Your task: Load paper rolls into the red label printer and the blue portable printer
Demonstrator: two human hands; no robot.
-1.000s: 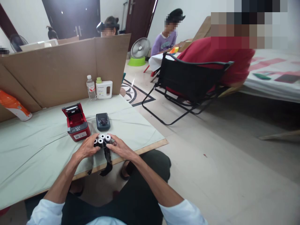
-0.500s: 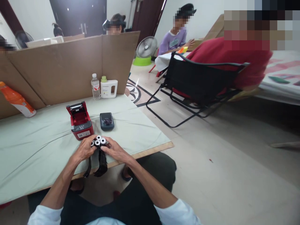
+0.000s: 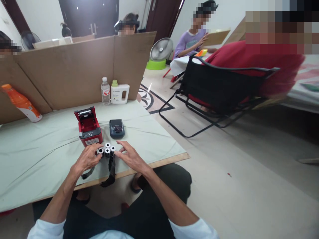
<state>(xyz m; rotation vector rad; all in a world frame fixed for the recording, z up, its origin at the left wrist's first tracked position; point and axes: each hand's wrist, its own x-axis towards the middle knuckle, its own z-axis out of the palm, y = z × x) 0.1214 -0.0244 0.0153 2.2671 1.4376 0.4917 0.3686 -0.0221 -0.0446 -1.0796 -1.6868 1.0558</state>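
Several small white paper rolls (image 3: 107,150) stand bunched near the front edge of the table, their dark core holes facing up. A crumpled black strip (image 3: 111,169) trails from them over the edge, and a shorter black strip (image 3: 87,173) lies to its left. My left hand (image 3: 88,157) is closed round the leftmost paper roll (image 3: 100,151). On the other side, my right hand (image 3: 131,157) is open, thumb and fingers apart, close beside the rightmost roll. Just behind stands a red label printer (image 3: 90,127) with its lid raised. A small dark device (image 3: 117,128) rests to the printer's right.
A tall cardboard screen (image 3: 74,69) lines the back of the table (image 3: 50,149). Before it stand a water bottle (image 3: 105,91), a white jug (image 3: 120,94) and a tilted orange bottle (image 3: 22,103). To the right, people sit near a black folding chair (image 3: 219,89) and a fan (image 3: 161,49).
My right hand has let go of the rolls and moved slightly right, its fingers spreading. My left hand still grips the left roll, now a little apart. The whole view has shifted slightly.
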